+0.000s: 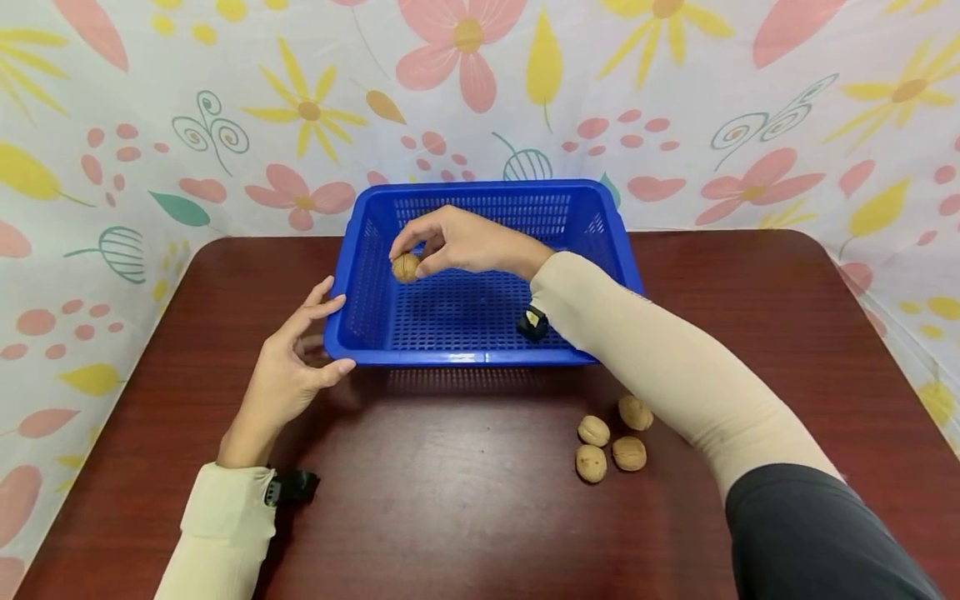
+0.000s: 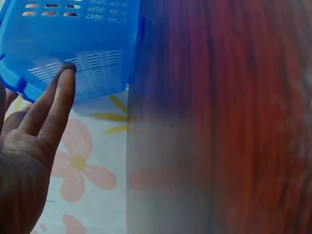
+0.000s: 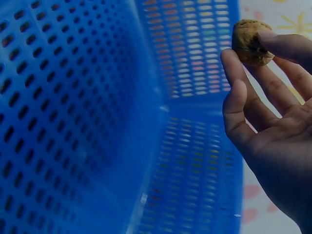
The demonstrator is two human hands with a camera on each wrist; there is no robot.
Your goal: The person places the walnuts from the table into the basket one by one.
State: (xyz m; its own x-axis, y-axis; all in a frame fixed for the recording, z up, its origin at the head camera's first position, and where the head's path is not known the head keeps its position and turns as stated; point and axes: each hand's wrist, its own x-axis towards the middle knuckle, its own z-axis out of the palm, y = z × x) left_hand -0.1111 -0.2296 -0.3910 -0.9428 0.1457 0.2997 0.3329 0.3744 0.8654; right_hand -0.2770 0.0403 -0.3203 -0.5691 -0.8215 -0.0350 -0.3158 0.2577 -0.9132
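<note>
A walnut (image 1: 406, 267) is pinched between the thumb and fingertips of my right hand (image 1: 468, 242), over the left part of a blue plastic basket (image 1: 465, 357). The right wrist view shows the same walnut (image 3: 251, 43) at the fingertips, with the basket's slotted walls beside the hand. My left hand (image 1: 288, 358) is at the basket's left end, its fingers spread and extended, thumb at the front left corner and fingertips at the side rim. In the left wrist view those fingers (image 2: 58, 105) overlap the basket's outer wall (image 2: 92, 39).
Several walnuts (image 1: 591, 463) lie grouped on the dark reddish wooden table (image 1: 450, 500), in front of the basket's right end and near the right forearm. A white cloth (image 1: 480, 142) with printed flowers and leaves hangs behind the table and along its sides.
</note>
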